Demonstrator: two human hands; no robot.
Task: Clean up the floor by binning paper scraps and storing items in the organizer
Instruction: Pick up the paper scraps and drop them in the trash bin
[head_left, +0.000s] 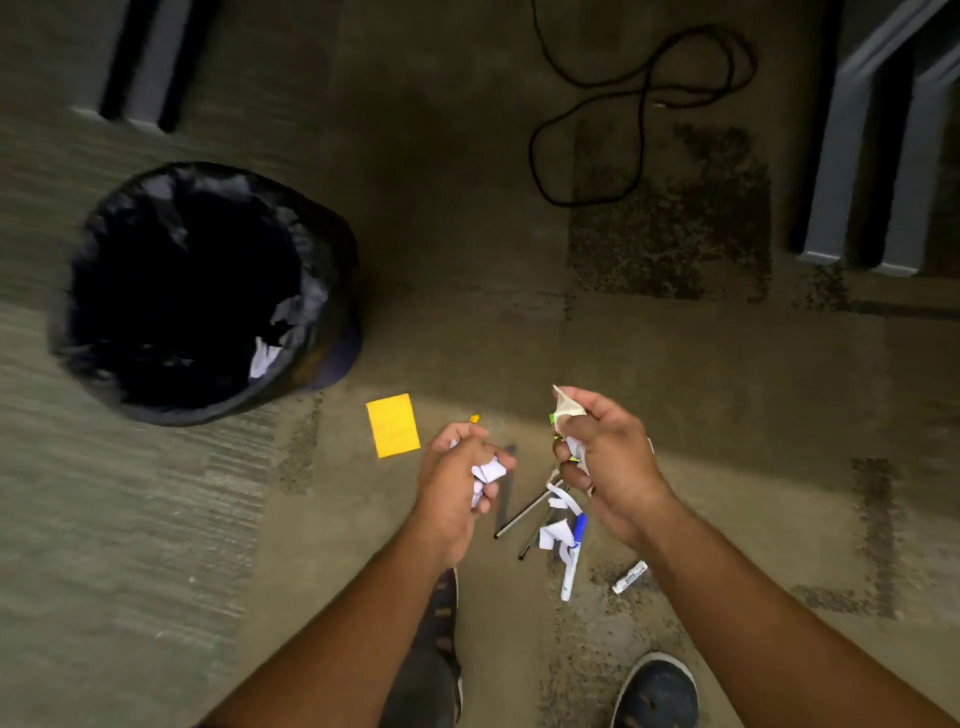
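My left hand (457, 478) is closed around crumpled white paper scraps (487, 474), held above the carpet. To its right, my right hand (608, 457) grips a bunch of paper scraps (566, 410), white with a bit of green. On the floor between and below the hands lie more white paper scraps (555, 535), a blue-capped marker (574, 551) and several dark pens (524, 512). A yellow sticky-note pad (392, 425) lies left of my left hand. The bin (332, 270), lined with a black bag, stands at the left with white paper inside. No organizer is in view.
A small white tube (629, 577) lies on the carpet at the lower right. A black cable (618, 109) loops across the floor at the top. Grey furniture legs stand at top left (150, 62) and at right (852, 156). My shoes (657, 691) are at the bottom edge.
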